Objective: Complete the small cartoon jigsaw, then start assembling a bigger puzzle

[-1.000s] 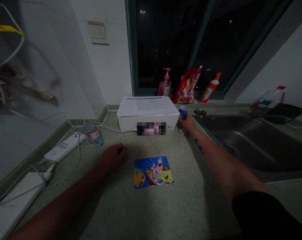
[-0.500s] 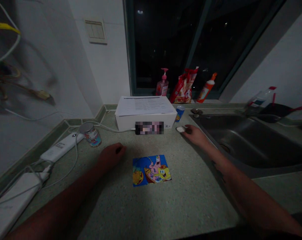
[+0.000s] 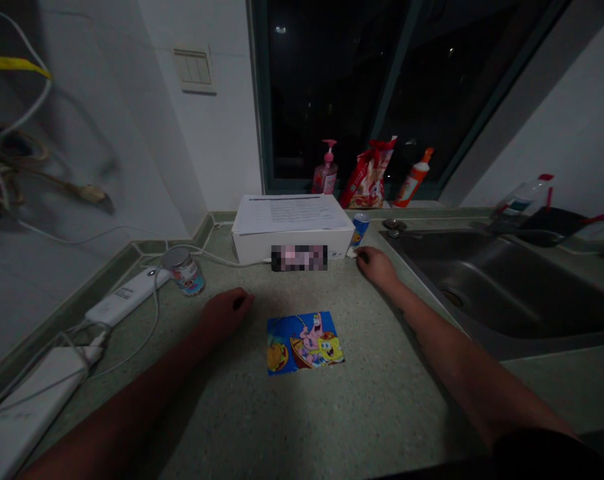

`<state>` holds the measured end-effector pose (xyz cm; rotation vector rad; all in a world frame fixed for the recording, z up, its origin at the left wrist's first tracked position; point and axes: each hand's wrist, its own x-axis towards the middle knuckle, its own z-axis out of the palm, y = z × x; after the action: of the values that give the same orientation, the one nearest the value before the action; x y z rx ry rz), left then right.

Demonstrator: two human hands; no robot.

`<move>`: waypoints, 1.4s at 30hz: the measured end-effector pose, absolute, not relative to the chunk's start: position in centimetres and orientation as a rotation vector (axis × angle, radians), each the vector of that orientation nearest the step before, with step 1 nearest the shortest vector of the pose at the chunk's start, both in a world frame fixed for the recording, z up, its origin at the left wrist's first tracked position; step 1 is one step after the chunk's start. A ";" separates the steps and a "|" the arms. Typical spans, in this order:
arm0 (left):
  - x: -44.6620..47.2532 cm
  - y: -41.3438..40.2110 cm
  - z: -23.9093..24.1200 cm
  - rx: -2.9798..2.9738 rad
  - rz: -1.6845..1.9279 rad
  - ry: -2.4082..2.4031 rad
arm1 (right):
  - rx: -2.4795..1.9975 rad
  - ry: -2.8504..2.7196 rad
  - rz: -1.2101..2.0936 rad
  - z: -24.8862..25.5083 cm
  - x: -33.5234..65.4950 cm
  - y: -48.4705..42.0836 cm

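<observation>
My left hand (image 3: 227, 310) rests on the speckled counter (image 3: 332, 413) as a loose fist with nothing visible in it, just left of a cartoon picture card (image 3: 305, 343) lying flat. My right hand (image 3: 376, 264) reaches far forward with its fingers curled, and the fingertips are closed on a small white lid (image 3: 352, 252) at the right front corner of a white box (image 3: 292, 230). A small blue container (image 3: 361, 228) stands upright just behind the lid. Printed paper lies on top of the box.
A small tin can (image 3: 185, 270) stands left of the box, among white cables and power strips (image 3: 125, 297). A steel sink (image 3: 502, 280) lies to the right. A pink pump bottle (image 3: 325, 170), a red bag (image 3: 369, 175) and an orange bottle (image 3: 413, 179) line the window sill.
My right hand let go of the blue container, which now stands by the box. It came down to the white lid, which has shifted left toward the box corner. My left hand stayed put.
</observation>
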<state>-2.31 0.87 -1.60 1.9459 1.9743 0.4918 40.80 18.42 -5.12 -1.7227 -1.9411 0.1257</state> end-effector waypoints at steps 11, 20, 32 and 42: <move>-2.0 0.7 -1.0 1.926 0.459 1.979 | -1.715 -1.785 0.261 -5.6 40.7 21.0; -2.2 0.8 -1.3 1.966 0.445 1.953 | -1.732 -1.653 0.267 -5.3 40.9 20.1; -1.3 -1.9 -0.5 2.247 0.352 1.806 | -1.535 -1.771 0.306 -5.6 41.1 6.8; -0.7 -10.7 -2.0 2.222 0.528 1.655 | -1.226 -2.295 0.336 -5.3 38.6 -8.9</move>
<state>-0.74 -10.71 -1.97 2.2222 1.6547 0.5276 38.58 -8.91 -5.28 -1.2263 -2.2947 0.3363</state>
